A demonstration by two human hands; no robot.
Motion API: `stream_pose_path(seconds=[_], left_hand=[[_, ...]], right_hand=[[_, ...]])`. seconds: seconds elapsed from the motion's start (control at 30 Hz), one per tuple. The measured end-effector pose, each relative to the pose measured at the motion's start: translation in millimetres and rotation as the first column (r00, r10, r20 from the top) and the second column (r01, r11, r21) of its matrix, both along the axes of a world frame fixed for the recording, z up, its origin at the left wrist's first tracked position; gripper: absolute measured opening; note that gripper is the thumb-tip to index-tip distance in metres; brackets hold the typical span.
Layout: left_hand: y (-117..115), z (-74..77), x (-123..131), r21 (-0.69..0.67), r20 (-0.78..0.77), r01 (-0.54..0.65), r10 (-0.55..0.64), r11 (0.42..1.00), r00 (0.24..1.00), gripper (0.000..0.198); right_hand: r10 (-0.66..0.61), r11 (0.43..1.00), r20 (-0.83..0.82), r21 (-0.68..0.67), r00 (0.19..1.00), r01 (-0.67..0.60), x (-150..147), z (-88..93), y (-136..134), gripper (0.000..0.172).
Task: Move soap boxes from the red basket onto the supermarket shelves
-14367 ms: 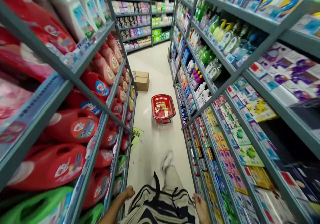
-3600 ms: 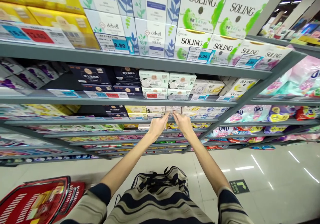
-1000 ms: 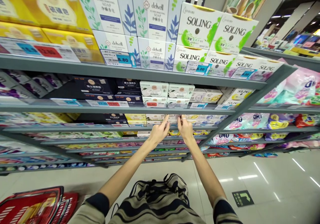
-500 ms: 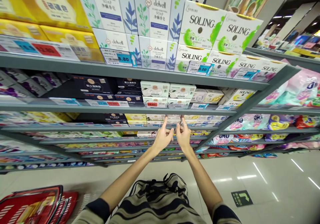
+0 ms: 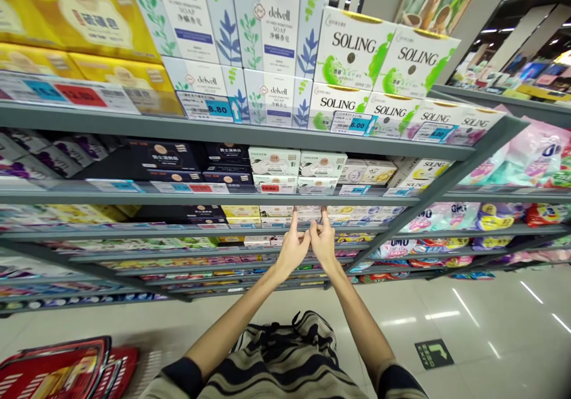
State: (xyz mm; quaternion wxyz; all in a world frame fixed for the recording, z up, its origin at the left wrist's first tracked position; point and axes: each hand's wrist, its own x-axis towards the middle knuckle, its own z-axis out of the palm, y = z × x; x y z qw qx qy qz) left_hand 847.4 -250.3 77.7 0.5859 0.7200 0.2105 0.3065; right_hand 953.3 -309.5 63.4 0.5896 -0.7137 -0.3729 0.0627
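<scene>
My left hand (image 5: 293,250) reaches up to the third shelf, index finger stretched out and its other fingers curled in. Its fingertip meets the front of the small pale soap boxes (image 5: 308,210) there. Beside it, my right hand (image 5: 323,243) points the same way, its index fingertip at the boxes a little to the right. The two hands nearly touch at the thumbs. Neither visibly holds anything. Yellow boxes (image 5: 241,213) stand left of my fingers. Pale green-and-white soap boxes (image 5: 273,162) are stacked on the shelf above.
A grey shelf edge (image 5: 267,199) runs just above my fingertips. Large SOLING boxes (image 5: 352,48) and delvell boxes (image 5: 279,36) fill the top shelf. Detergent bags (image 5: 493,216) lie to the right. A red shopping basket (image 5: 57,369) stands on the floor at lower left.
My right hand has shifted slightly left, and the thumbs have come closer together. Both index fingers stay at the boxes. The view has tilted slightly.
</scene>
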Motion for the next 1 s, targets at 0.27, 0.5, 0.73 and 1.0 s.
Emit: stream_pose_path(seconds=[0.27,0.5,0.73,1.0], left_hand=[[-0.5,-4.7,4.8,-0.023,0.018,-0.031,0.032,0.999,0.999,0.084],[-2.4,-5.2,5.3,-0.074,0.031,-0.041,0.043,0.996,0.999,0.078],[-4.1,-6.6,4.0,-0.043,0.027,-0.026,0.027,0.999,0.999,0.075],[-0.5,-11.9,1.6,-0.077,0.032,-0.007,0.01,0.997,0.999,0.075]], right_hand=[[0.001,0.999,-0.035,0.039,0.999,0.0,0.6,-2.6,3.2,0.067],[0.009,0.995,-0.067,0.095,0.998,-0.003,-3.5,-0.9,3.7,0.061],[-0.008,0.987,-0.076,0.157,0.997,0.02,-9.1,-3.9,0.6,0.059],[-0.035,0.984,-0.088,0.173,0.995,0.05,-11.8,-6.1,-1.7,0.05]])
